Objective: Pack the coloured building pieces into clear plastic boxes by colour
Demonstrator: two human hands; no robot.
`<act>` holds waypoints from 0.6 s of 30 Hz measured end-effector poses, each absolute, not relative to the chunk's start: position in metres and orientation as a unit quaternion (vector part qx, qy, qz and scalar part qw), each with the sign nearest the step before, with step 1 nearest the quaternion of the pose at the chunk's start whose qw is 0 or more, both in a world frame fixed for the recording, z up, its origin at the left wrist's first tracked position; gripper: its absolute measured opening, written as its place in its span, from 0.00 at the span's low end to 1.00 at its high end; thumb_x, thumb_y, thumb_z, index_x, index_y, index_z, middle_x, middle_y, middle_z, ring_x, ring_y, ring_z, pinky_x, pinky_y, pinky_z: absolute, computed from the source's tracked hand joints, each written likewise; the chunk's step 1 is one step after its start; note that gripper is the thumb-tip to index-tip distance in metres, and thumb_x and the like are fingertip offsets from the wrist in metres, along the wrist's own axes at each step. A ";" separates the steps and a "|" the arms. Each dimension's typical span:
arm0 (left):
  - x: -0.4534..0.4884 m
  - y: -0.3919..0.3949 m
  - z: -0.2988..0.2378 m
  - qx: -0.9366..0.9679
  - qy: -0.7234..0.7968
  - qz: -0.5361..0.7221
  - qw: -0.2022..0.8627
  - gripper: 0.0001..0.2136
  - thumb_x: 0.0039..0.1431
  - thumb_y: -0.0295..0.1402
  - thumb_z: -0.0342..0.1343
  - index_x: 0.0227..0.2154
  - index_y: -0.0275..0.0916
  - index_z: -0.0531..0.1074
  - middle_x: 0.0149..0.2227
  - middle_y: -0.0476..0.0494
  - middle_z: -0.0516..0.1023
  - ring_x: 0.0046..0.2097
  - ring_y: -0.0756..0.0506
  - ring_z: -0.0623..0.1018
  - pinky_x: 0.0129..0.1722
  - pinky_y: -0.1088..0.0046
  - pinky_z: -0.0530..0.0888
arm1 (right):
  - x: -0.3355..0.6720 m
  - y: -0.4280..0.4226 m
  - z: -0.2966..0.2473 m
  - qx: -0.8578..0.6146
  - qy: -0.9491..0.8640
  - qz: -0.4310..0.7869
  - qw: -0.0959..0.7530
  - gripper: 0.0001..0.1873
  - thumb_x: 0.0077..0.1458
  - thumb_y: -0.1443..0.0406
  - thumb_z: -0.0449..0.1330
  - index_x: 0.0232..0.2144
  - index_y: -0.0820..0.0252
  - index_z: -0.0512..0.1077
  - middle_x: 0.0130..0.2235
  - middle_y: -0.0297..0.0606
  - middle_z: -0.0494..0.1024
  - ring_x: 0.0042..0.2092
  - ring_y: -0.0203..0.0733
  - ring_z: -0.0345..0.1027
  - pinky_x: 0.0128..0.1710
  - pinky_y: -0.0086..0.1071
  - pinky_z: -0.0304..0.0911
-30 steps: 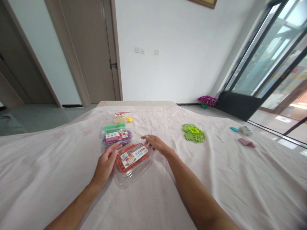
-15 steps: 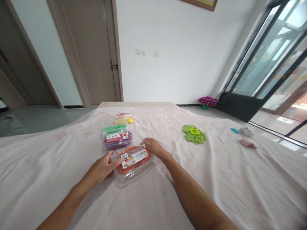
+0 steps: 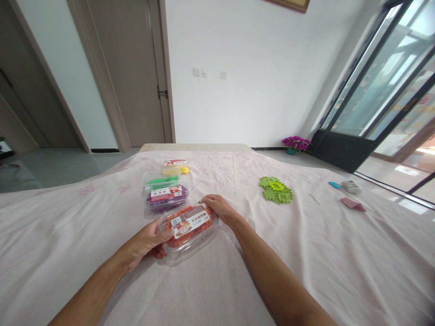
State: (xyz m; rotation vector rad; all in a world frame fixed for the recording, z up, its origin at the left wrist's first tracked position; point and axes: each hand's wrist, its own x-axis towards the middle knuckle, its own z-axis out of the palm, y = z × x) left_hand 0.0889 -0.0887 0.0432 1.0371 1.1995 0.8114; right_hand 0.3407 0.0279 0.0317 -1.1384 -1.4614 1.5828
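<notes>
A clear plastic box (image 3: 190, 244) with a printed label lies in front of me, and orange-red pieces fill it. My left hand (image 3: 147, 240) grips its left end, thumb on the lid and fingers curled below the edge. At the far right corner, my right hand (image 3: 217, 207) pinches the box's rim. Just beyond stands a similar box of purple pieces (image 3: 166, 194) with its label facing up. Behind that one is a box holding green pieces (image 3: 163, 180). Farther back sits a box with yellow pieces (image 3: 183, 170).
Flat green interlocking pieces (image 3: 277, 192) lie to the right on the pale tablecloth (image 3: 238, 271). Toward the right edge are a pink folded item (image 3: 352, 204), a blue item (image 3: 335, 184) and a whitish packet (image 3: 351, 186). Purple flowers (image 3: 296, 143) stand beyond the table.
My left hand has shifted slightly, its fingers now reaching lower under the box's left end. The right hand keeps nearly the same hold, and the box has hardly moved.
</notes>
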 end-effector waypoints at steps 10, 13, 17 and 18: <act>0.090 -0.089 0.039 0.468 0.518 0.353 0.623 0.41 0.50 0.49 0.65 0.63 0.41 0.59 0.19 0.52 0.71 0.20 0.49 0.70 0.20 0.76 0.65 | 0.329 0.026 0.028 -0.460 -0.507 0.626 0.374 0.09 0.46 0.60 0.59 0.27 0.61 0.71 0.14 0.25 0.65 0.17 0.32 0.56 0.18 0.25 0.51; 0.090 -0.091 0.045 0.457 0.511 0.353 0.636 0.43 0.49 0.48 0.67 0.65 0.41 0.56 0.25 0.50 0.75 0.23 0.49 0.72 0.24 0.76 0.69 | 0.330 0.024 0.027 -0.467 -0.502 0.622 0.378 0.10 0.46 0.60 0.59 0.28 0.61 0.72 0.15 0.25 0.65 0.17 0.32 0.57 0.19 0.25 0.51; 0.090 -0.096 0.057 0.452 0.493 0.354 0.653 0.45 0.48 0.44 0.69 0.66 0.45 0.53 0.40 0.44 0.77 0.33 0.48 0.75 0.33 0.74 0.74 | 0.332 0.021 0.029 -0.456 -0.500 0.630 0.382 0.11 0.48 0.59 0.59 0.29 0.62 0.73 0.19 0.29 0.71 0.20 0.33 0.62 0.21 0.26 0.55; 0.090 -0.097 0.059 0.452 0.493 0.350 0.656 0.46 0.47 0.43 0.70 0.66 0.46 0.52 0.40 0.44 0.77 0.35 0.47 0.75 0.34 0.73 0.75 | 0.332 0.020 0.029 -0.453 -0.499 0.633 0.381 0.11 0.48 0.59 0.59 0.29 0.62 0.73 0.19 0.29 0.72 0.20 0.34 0.63 0.21 0.26 0.56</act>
